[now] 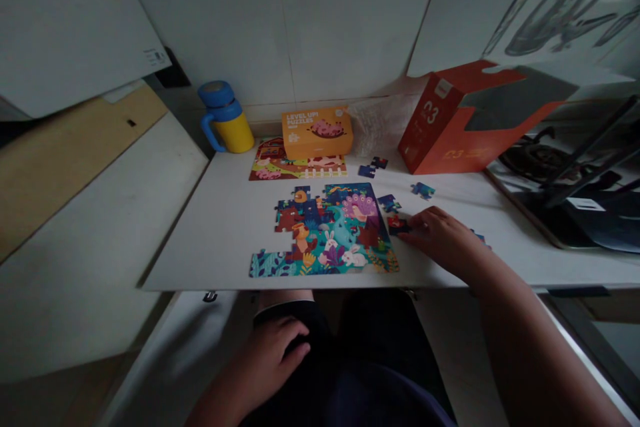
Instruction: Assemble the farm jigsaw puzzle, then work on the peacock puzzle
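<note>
My right hand [436,235] reaches over the white table, thumb and fingers closed on the edge of a dark puzzle piece [396,223] with red on it. This piece lies just right of a partly joined jigsaw puzzle [330,233] showing a peacock, rabbits and other animals. The puzzle's upper left side has an uneven edge. Beside its right edge lies a loose blue puzzle piece [389,203]; another loose piece [423,191] is farther right. Below the table edge, my left hand [277,355] rests on my leg, holding nothing, its thumb and fingers apart.
Behind the puzzle are a farm picture [267,163], an orange puzzle box [317,133], a clear plastic bag [377,127] and two dark pieces [367,171]. A yellow-blue bottle [233,123] stands left, an open red-orange box [445,123] right. A gas stove [545,180] borders the right.
</note>
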Demonstrator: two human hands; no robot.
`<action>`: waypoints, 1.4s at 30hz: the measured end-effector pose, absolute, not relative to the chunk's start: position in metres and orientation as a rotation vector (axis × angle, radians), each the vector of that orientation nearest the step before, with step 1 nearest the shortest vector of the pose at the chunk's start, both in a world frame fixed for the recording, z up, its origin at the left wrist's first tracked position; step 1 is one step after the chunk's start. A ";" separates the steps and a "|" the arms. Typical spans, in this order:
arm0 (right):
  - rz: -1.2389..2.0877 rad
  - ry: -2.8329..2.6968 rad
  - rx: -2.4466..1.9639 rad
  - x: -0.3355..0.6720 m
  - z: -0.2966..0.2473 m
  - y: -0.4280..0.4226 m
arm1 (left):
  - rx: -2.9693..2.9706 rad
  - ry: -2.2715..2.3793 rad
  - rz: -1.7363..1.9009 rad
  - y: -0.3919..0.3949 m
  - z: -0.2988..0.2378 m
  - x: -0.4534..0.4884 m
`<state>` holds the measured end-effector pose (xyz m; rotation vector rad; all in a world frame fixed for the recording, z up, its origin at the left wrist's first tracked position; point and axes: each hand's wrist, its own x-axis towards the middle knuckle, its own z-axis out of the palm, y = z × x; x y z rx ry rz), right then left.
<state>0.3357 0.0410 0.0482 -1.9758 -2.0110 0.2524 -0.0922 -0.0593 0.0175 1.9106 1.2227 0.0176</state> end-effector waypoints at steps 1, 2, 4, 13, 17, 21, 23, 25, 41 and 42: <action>0.249 -1.999 -1.985 0.337 0.048 0.038 | 1.916 1.211 0.037 -0.058 0.025 -0.090; 0.247 -1.983 -2.001 0.338 0.047 0.035 | 1.920 1.198 0.057 -0.057 0.031 -0.087; 0.262 -1.948 -2.044 0.338 0.048 0.028 | 1.930 1.178 0.097 -0.055 0.041 -0.083; 0.275 -1.831 -2.085 0.332 0.050 0.011 | 1.981 1.097 0.285 -0.043 0.052 -0.066; 0.322 -1.793 -2.074 0.328 0.049 0.008 | 1.977 1.047 0.357 -0.042 0.061 -0.058; 0.323 -1.763 -2.073 0.324 0.047 0.006 | 2.016 1.013 0.423 -0.040 0.070 -0.048; 0.325 -1.750 -2.066 0.322 0.048 0.004 | 2.051 0.988 0.445 -0.038 0.071 -0.045; 0.340 -1.734 -2.059 0.320 0.050 0.003 | 2.064 0.965 0.447 -0.038 0.070 -0.042; 0.450 -1.909 -2.027 0.322 0.064 0.010 | 2.061 0.934 0.393 -0.046 0.055 -0.041; 0.456 -1.913 -2.014 0.322 0.064 0.010 | 2.069 0.932 0.403 -0.046 0.055 -0.041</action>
